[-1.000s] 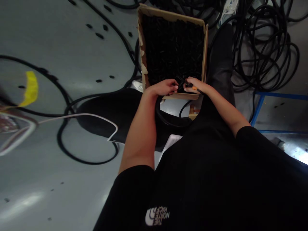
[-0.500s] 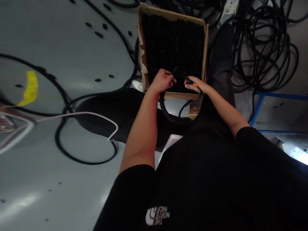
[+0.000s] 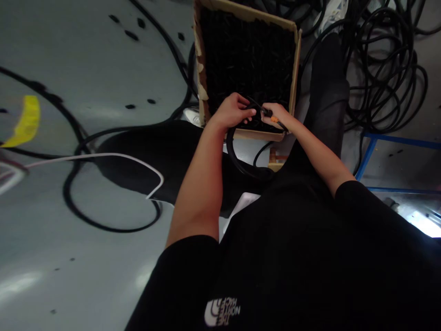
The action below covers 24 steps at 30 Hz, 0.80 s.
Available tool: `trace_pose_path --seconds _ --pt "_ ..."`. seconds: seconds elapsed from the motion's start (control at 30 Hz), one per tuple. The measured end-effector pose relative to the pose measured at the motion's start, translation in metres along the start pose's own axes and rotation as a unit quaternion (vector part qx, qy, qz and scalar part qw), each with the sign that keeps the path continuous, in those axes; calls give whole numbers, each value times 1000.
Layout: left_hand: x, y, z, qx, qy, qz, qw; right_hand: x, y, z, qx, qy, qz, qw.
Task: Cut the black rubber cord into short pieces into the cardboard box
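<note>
At the cardboard box's (image 3: 260, 135) near edge, both hands (image 3: 234, 111) curl inward.

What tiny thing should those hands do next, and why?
Maybe slide the bare left hand slightly back along the thick, bendy black tube, because the black, orange-marked hand tool in the bare right hand is close to its fingertips.

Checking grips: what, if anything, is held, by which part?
Left hand: black cable, apparently near one end. Right hand: dark orange-marked tool, exact grip hidden.
</note>
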<state>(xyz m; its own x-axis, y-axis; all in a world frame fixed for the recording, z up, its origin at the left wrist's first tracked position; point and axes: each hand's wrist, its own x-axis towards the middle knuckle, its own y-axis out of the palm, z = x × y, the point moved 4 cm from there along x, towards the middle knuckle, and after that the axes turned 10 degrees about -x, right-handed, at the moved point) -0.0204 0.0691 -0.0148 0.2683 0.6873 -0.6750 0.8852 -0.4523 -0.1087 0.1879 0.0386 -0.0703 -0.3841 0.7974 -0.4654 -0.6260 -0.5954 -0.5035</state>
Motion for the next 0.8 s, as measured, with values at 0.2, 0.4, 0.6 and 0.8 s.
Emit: trace_pose_path --seconds 0.2,0.4,0.6,0.8 --pt "-5 2 1 41 -30 40 998 -11 5 -21 76 -13 36 996" --pt "4 0 10 59 -9 43 997 -2 -8 -19 6 -40 31 999" --pt "20 -24 18 49 -20 -91 994 -16 -5 -20 5 18 33 999" --pt "12 -6 -2 -58 43 -45 996 -29 9 -25 112 -51 66 990"
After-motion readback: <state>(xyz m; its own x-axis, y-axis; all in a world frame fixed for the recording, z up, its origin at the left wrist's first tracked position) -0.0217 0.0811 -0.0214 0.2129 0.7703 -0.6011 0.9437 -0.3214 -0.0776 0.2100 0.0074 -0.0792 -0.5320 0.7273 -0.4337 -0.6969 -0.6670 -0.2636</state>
